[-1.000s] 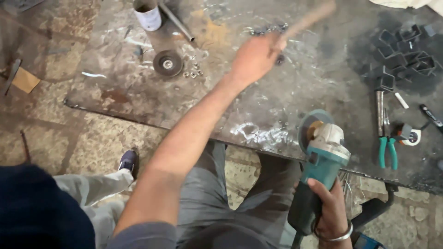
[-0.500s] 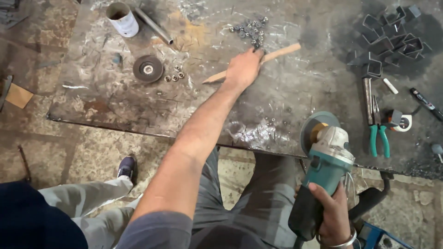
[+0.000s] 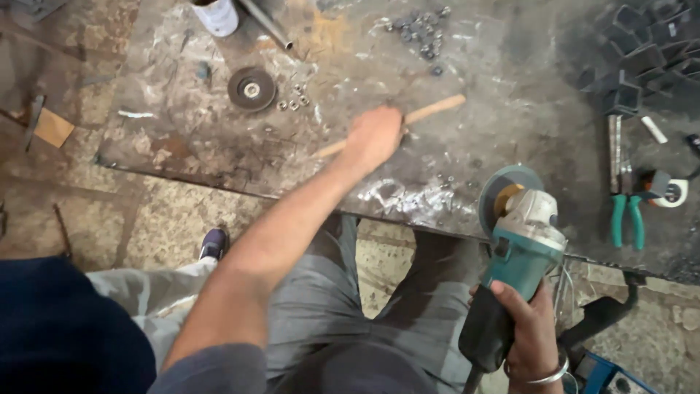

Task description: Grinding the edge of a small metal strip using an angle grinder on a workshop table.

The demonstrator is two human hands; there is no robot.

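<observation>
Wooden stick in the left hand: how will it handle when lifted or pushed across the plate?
The wooden stick looks straight, so probably stiff. Thin and wooden, likely light for the left hand. It looks roundish, so it may roll on the flat metal plate.

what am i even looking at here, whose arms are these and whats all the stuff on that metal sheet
This is one view from a camera on a person's head, looking down at their own arms and legs. The left hand grips a wooden stick over a scuffed metal sheet. The right hand holds a teal angle grinder near the sheet's edge. On the sheet lie a loose grinding disc, small nuts, green-handled pliers and dark square metal pieces.
</observation>
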